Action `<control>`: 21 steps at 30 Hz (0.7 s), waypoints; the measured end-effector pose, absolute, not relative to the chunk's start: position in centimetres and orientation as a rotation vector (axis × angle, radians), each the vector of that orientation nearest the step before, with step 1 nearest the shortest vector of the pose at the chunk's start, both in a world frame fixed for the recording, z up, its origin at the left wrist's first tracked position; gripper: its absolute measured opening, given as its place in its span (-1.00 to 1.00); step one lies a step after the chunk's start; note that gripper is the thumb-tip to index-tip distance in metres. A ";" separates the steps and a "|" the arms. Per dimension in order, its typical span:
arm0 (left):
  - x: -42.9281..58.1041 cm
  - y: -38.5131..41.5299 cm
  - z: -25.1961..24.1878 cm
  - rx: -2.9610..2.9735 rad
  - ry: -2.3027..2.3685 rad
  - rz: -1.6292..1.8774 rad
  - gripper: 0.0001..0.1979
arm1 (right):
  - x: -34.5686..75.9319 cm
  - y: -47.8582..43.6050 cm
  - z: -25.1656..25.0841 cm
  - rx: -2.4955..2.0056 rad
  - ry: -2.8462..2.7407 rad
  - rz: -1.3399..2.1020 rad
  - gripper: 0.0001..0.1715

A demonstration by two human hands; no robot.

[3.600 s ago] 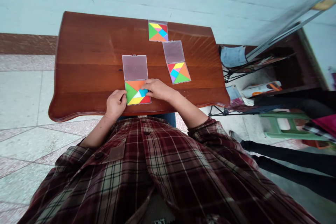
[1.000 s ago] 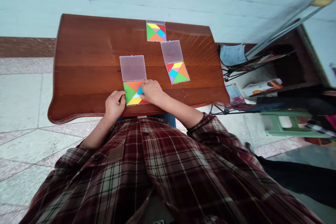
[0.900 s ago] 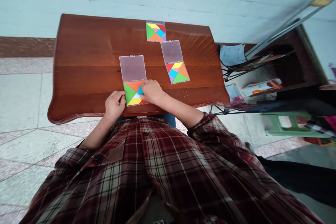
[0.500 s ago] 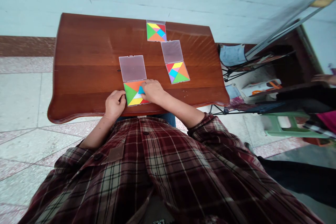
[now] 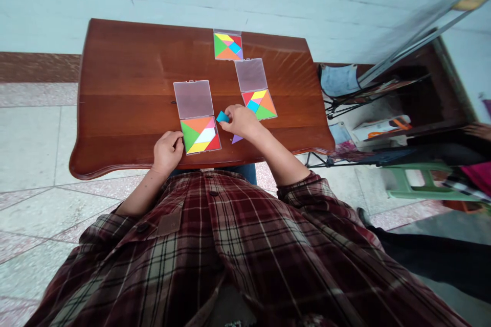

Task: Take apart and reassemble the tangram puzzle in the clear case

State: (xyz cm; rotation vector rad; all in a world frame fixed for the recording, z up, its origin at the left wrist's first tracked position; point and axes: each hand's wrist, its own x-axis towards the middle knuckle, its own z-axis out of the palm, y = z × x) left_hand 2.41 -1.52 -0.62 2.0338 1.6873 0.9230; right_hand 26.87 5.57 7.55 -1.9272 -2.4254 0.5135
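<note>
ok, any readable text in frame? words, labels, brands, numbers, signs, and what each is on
None readable.
Shirt pocket patch: faint mark, too small to read.
White package at right: orange print, too blurred to read.
Silvery mark at bottom edge: can't tell if it's lettering.
Near case, right case, far case: no lettering I can make out.

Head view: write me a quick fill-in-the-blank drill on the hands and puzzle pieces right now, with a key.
1. The right hand holds a ____ piece.
2. Partly hidden by that hand, a ____ loose piece shows outside the boxes.
3. The left hand is at the near box's edge, beside its ____ triangle.
4. That box's lid is ____, not shut.

Missing words: blue; purple; green; open.
</note>
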 end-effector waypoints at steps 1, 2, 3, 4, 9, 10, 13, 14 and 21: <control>2.4 -1.5 -0.7 2.039 1.689 0.922 -0.78 | 26.8 5.4 7.5 -1.928 -2.432 0.523 -0.71; 2.3 -1.5 -0.7 2.044 1.691 0.924 -0.78 | 26.7 5.2 7.4 -1.929 -2.439 0.528 -0.70; 2.3 -1.4 -0.8 2.046 1.693 0.926 -0.77 | 26.7 5.1 7.3 -1.927 -2.447 0.528 -0.70; 2.3 -1.4 -0.8 2.048 1.694 0.930 -0.78 | 26.6 4.9 7.2 -1.923 -2.456 0.521 -0.70; 2.3 -1.4 -0.7 2.046 1.698 0.932 -0.78 | 26.0 4.3 6.7 -1.866 -2.510 0.520 -0.69; 2.3 -1.4 -0.7 2.047 1.697 0.935 -0.78 | 25.9 4.3 6.7 -1.856 -2.516 0.530 -0.69; 2.3 -1.4 -0.6 2.048 1.698 0.936 -0.78 | 25.3 4.7 6.7 -1.840 -2.518 0.553 -0.67; 2.3 -1.4 -0.5 2.048 1.699 0.931 -0.79 | 25.1 4.9 6.7 -1.845 -2.513 0.556 -0.67; 2.4 -1.4 -0.4 2.033 1.698 0.924 -0.78 | 24.1 5.3 7.1 -1.830 -2.558 0.561 -0.65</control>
